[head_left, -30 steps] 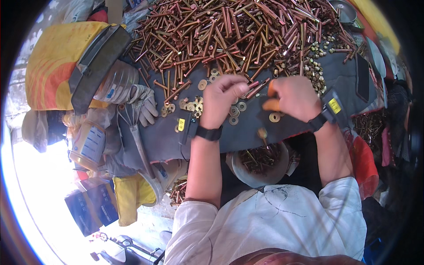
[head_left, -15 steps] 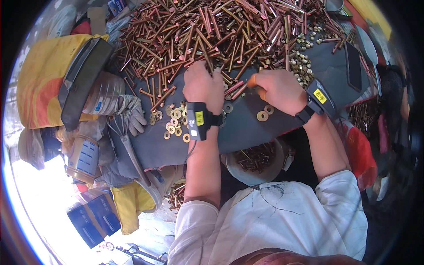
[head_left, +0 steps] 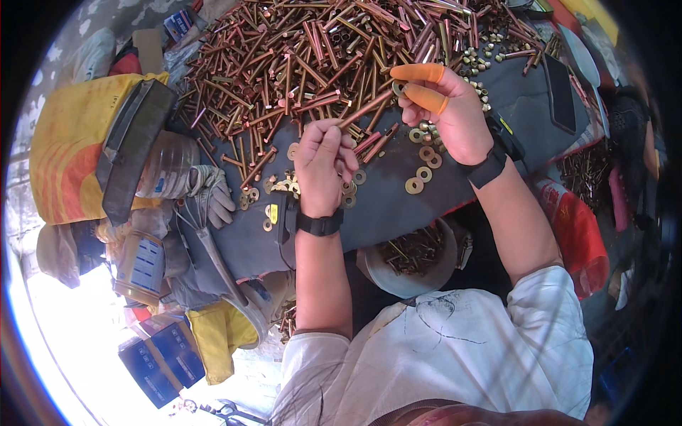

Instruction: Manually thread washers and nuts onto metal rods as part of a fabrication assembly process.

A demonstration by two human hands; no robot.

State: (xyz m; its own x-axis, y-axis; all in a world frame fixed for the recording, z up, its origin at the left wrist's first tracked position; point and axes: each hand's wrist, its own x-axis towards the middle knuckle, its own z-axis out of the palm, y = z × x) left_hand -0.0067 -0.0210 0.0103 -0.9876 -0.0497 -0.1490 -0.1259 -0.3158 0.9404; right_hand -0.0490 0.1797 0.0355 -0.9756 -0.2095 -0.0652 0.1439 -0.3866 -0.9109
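Observation:
A long copper-coloured bolt [head_left: 368,108] is gripped near its lower left end by my left hand [head_left: 321,162], whose fingers are closed. At the bolt's upper right end is a flat washer [head_left: 398,89], pinched by my right hand [head_left: 460,121]. Whether the washer is around the bolt or only touching its end, I cannot tell. Orange finger cots [head_left: 420,73] cover the right thumb and a finger. Loose washers [head_left: 414,186] lie on the dark cloth [head_left: 398,213] below the right hand, and more washers [head_left: 287,184] are beside my left wrist.
A big heap of bolts [head_left: 284,71] fills the far side, with nuts [head_left: 472,65] at its right. A phone [head_left: 560,96] lies at the right edge. Left are a knit glove [head_left: 214,193] and a clear plastic container [head_left: 170,165]. Below the front edge stands a bucket [head_left: 408,290].
My right hand has moved up and turned, bringing a washer to the bolt's end. My left hand has shifted slightly down and rolled over; the bolt now shows in it.

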